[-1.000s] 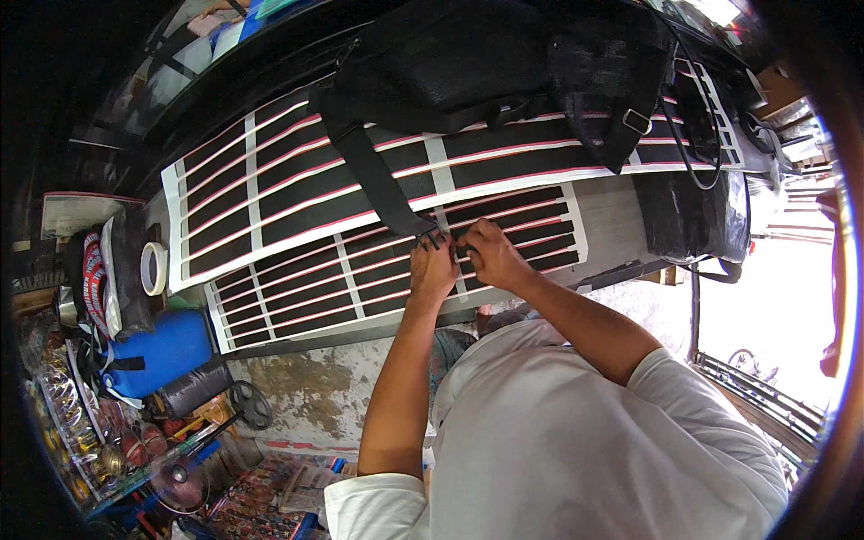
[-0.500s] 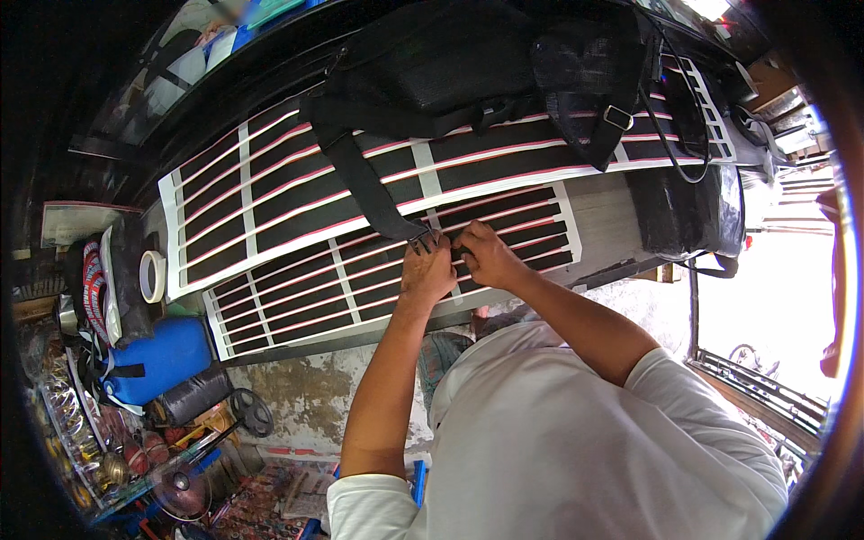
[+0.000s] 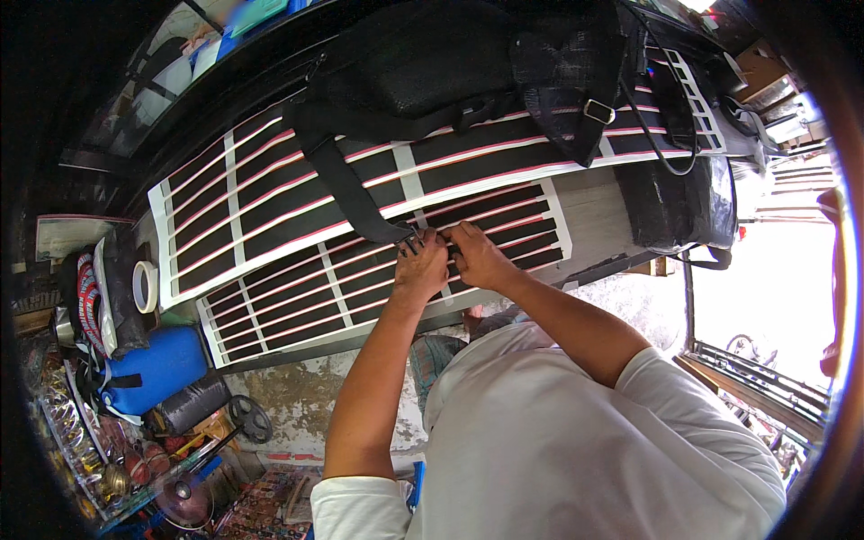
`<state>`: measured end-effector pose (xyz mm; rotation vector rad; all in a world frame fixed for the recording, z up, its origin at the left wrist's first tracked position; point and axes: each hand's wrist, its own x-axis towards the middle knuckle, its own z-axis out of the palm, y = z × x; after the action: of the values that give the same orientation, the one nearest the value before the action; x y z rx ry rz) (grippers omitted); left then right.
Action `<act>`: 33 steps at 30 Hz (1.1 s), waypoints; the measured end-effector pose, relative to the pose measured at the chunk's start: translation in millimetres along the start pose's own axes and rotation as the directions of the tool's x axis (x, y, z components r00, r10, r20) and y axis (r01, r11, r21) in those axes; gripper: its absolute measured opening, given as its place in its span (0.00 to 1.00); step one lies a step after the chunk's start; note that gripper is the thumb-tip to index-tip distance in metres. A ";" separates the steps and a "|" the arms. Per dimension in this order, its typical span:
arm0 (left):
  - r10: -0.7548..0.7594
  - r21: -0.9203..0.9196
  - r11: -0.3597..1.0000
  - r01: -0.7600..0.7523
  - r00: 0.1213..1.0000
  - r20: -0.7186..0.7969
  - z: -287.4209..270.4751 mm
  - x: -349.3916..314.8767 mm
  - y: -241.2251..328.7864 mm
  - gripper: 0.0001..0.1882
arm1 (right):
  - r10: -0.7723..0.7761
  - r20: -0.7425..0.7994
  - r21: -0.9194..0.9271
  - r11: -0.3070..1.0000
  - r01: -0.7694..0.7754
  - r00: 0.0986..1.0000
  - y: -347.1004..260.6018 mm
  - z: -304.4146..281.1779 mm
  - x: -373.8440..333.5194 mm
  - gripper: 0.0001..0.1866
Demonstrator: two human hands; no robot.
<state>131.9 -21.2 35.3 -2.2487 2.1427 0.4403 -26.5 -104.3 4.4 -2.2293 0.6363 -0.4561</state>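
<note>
My left hand [image 3: 421, 270] is closed on a black buckle [image 3: 409, 241] at the lower end of a wide black webbing strap [image 3: 346, 189]. That strap runs down from a black bag [image 3: 414, 63] on the bench. My right hand [image 3: 477, 256] is curled in a pinch just right of the left, with the fingertips of both nearly meeting. Whatever the right fingers grip is hidden behind them. Both hands are over the nearer of two black sheets with white and red stripes [image 3: 297, 292]. The farther striped sheet [image 3: 279, 202] lies partly under the bag.
On the bench's right end sits a black wrapped bundle [image 3: 679, 202]. A tape roll [image 3: 145, 286] stands at the left. Below it are a blue container [image 3: 162, 369], a black handwheel [image 3: 250, 418] and a fan [image 3: 184, 495]. A metal ring buckle [image 3: 598, 112] hangs from the bag.
My right hand has come closer to my left, and their fingertips now almost touch. The left hand keeps hold of the buckle. The whole view has shifted slightly.
</note>
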 end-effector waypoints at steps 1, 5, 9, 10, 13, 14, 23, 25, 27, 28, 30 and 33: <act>0.016 0.022 1.000 -0.015 1.000 -0.024 3.9 0.5 -1.6 0.23 | 0.018 0.027 0.004 1.000 -0.018 0.999 -0.6 -1.4 0.9 0.29; -0.035 0.039 0.999 0.035 0.999 -0.002 5.1 2.7 3.0 0.22 | 0.014 0.035 0.016 1.000 -0.014 0.999 -5.1 -5.4 0.5 0.30; -0.028 0.025 0.999 0.027 0.997 0.071 3.7 8.7 3.2 0.22 | 0.031 0.040 0.077 0.996 -0.034 0.999 -0.5 -9.8 -0.2 0.29; -0.052 0.035 0.998 0.051 0.998 0.030 13.8 8.1 0.2 0.22 | 0.041 0.069 0.129 0.990 -0.050 0.997 -2.8 -14.5 1.2 0.28; -0.085 0.087 0.992 0.091 0.993 -0.078 26.8 1.4 -3.4 0.23 | 0.030 -0.007 0.208 0.978 -0.028 1.000 1.9 -33.8 -7.4 0.25; -0.078 0.123 0.988 0.091 0.991 -0.106 21.6 -7.2 -4.5 0.24 | 0.020 -0.060 0.221 0.975 -0.006 0.998 7.8 -42.5 -13.1 0.24; -0.593 -0.294 0.804 0.517 0.659 -0.463 30.5 -144.9 -82.5 0.26 | 0.245 -0.561 -0.140 0.913 -0.382 0.791 109.3 -120.1 -103.9 0.12; -0.632 -0.285 0.771 0.569 0.633 -0.446 44.0 -167.5 -99.2 0.28 | 0.183 -0.599 -0.242 0.887 -0.394 0.779 120.6 -124.3 -106.4 0.10; -0.582 -0.253 0.810 0.529 0.677 -0.451 48.1 -176.1 -109.8 0.30 | 0.288 -0.571 -0.170 0.875 -0.454 0.769 120.0 -124.4 -97.1 0.10; -0.572 -0.272 0.820 0.503 0.701 -0.426 47.1 -178.2 -112.8 0.30 | 0.337 -0.554 -0.137 0.865 -0.483 0.761 117.9 -124.6 -90.8 0.10; -0.596 -0.246 0.803 0.542 0.736 -0.322 44.9 -173.9 -113.5 0.31 | 0.319 -0.566 -0.094 0.891 -0.444 0.760 113.5 -115.8 -75.9 0.12; -0.611 -0.249 0.788 0.563 0.767 -0.198 41.7 -162.7 -108.6 0.34 | 0.342 -0.550 -0.131 0.866 -0.483 0.762 111.1 -108.8 -58.5 0.15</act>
<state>225.6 153.4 8.0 -3.0565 1.3597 0.3167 -161.8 -198.6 -15.8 -2.1104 1.5280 -0.7756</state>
